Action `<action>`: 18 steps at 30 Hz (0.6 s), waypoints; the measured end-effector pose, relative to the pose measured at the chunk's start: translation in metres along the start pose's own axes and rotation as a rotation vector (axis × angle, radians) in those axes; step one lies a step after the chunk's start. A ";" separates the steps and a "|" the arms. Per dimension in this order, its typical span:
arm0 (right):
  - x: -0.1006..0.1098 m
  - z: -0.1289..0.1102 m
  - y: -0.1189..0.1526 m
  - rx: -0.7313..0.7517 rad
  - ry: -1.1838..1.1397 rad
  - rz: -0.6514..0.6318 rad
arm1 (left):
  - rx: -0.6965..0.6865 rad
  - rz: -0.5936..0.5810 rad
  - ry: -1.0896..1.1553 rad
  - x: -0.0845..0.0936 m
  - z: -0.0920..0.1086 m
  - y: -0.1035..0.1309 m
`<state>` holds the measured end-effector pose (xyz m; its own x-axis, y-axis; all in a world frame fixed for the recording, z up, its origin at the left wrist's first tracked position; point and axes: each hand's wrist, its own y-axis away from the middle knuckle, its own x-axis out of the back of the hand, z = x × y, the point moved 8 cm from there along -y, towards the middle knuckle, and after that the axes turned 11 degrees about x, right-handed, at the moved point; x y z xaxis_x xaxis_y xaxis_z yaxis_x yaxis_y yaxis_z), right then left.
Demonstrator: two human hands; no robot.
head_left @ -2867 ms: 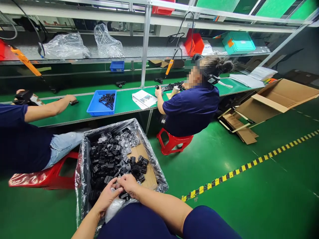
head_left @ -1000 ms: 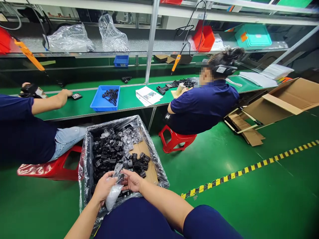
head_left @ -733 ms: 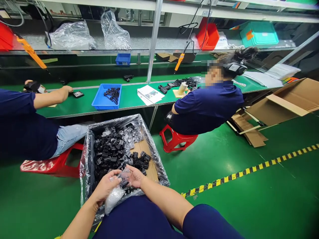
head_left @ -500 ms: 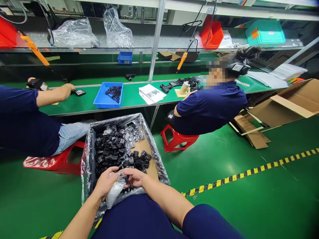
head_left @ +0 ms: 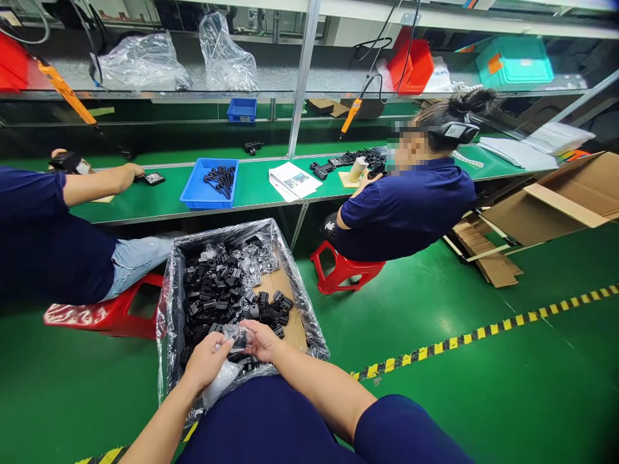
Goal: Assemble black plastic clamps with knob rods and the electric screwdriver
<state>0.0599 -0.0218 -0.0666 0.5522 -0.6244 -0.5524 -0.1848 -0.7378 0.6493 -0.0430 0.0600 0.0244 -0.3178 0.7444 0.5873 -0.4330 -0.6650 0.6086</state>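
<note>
My left hand (head_left: pixel 207 362) is closed on the left edge of a small clear plastic bag (head_left: pixel 236 336), above the near part of a plastic-lined box (head_left: pixel 309 316). On the bag's other side, my right hand (head_left: pixel 264 340) grips it with bent fingers. Whether a part sits inside the bag cannot be made out. A whitish bundle of clear plastic (head_left: pixel 223 377) hangs below my left hand, by the box's near edge. Many loose black plastic parts (head_left: pixel 213 283) fill the box's left and middle, some of them in clear bags (head_left: pixel 258 258) at the back.
Co-workers sit on red stools (head_left: pixel 345 267) to either side of the box, at a green workbench (head_left: pixel 256 187). On the bench are a blue bin (head_left: pixel 191 187) of black parts and papers (head_left: pixel 294 180). Orange electric screwdrivers (head_left: pixel 352 117) hang above. Cardboard (head_left: pixel 541 200) stands at right.
The clear bag now shows stretched between my hands. My left hand has turned and shifted slightly, while the whitish bundle has dropped lower beneath it. The right-hand co-worker's head has shifted a little left.
</note>
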 end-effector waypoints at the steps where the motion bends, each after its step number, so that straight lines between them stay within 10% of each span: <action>1: -0.001 0.000 0.003 -0.035 -0.017 -0.028 | -0.047 0.006 -0.004 0.002 0.006 0.003; 7: -0.012 -0.004 0.017 -0.111 0.042 -0.116 | 0.073 0.176 -0.008 0.016 0.005 0.009; 13: -0.006 -0.023 0.011 0.081 0.176 0.124 | 0.258 0.230 0.768 0.012 -0.019 0.001; 18: -0.003 -0.044 0.006 0.219 0.206 0.231 | 0.272 0.210 0.925 0.008 -0.016 0.000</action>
<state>0.0930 -0.0129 -0.0382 0.6237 -0.7324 -0.2731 -0.4809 -0.6349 0.6047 -0.0588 0.0672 0.0211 -0.9504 0.2873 0.1192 -0.1208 -0.6940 0.7098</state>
